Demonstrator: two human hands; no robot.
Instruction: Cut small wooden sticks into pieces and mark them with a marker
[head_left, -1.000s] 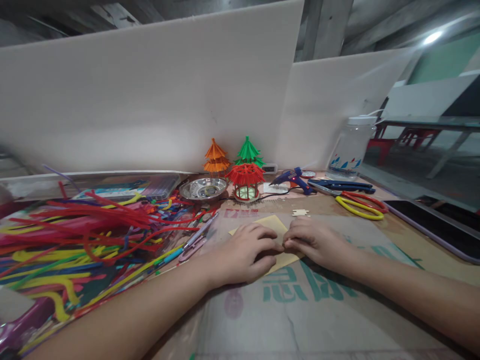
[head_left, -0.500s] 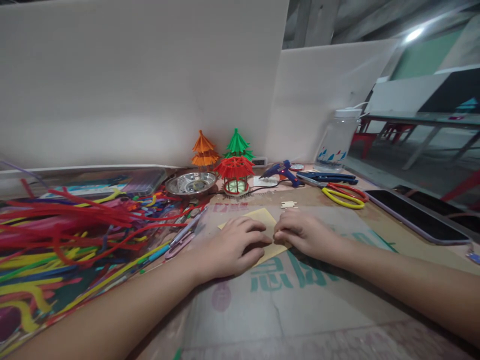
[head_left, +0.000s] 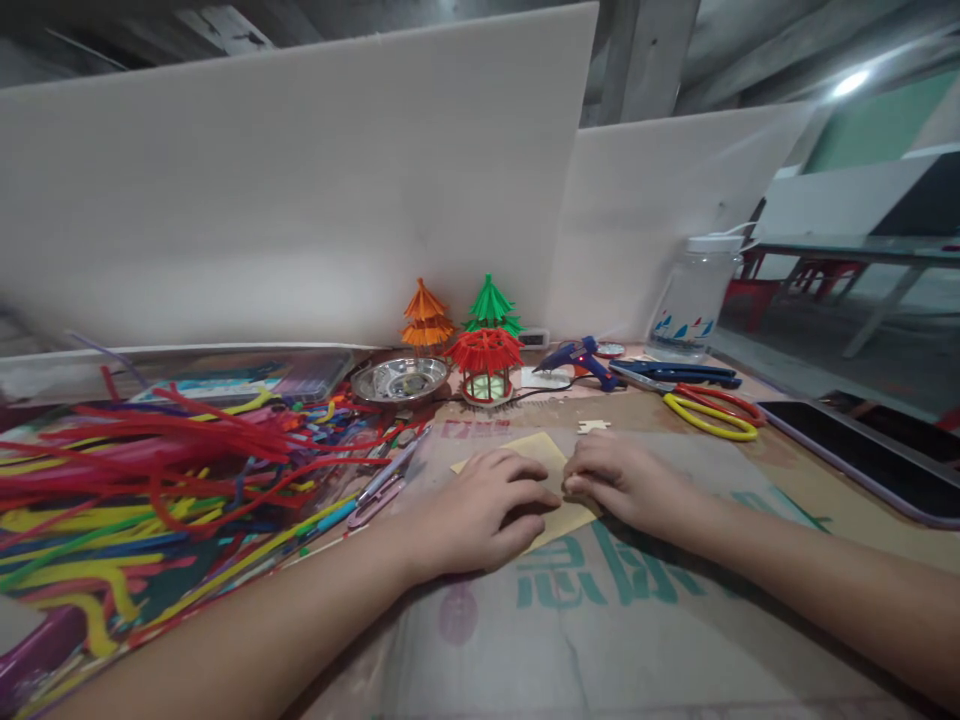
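A yellow sheet of paper (head_left: 541, 452) lies on the printed plastic sheet (head_left: 480, 655) in front of me. My left hand (head_left: 499, 508) rests palm down over its left part, fingers apart and slightly bent. At the paper's right edge, my right hand (head_left: 616, 480) has its fingers curled in and pressed together. Whatever those fingertips hold, if anything, is hidden. Just beyond the right hand is a small pale notched piece (head_left: 594, 427).
Pipe cleaners (head_left: 187, 440) pile up at left. Behind stand a metal dish (head_left: 400, 380), a red-roofed pavilion model (head_left: 486, 362) and a glue gun (head_left: 581, 360). Scissors (head_left: 712, 412), a phone (head_left: 862, 460) and a bottle (head_left: 686, 300) are at right.
The view has tilted upward, so the tabletop things sit lower and further right in the picture. Both hands keep nearly the same pose on the yellow paper.
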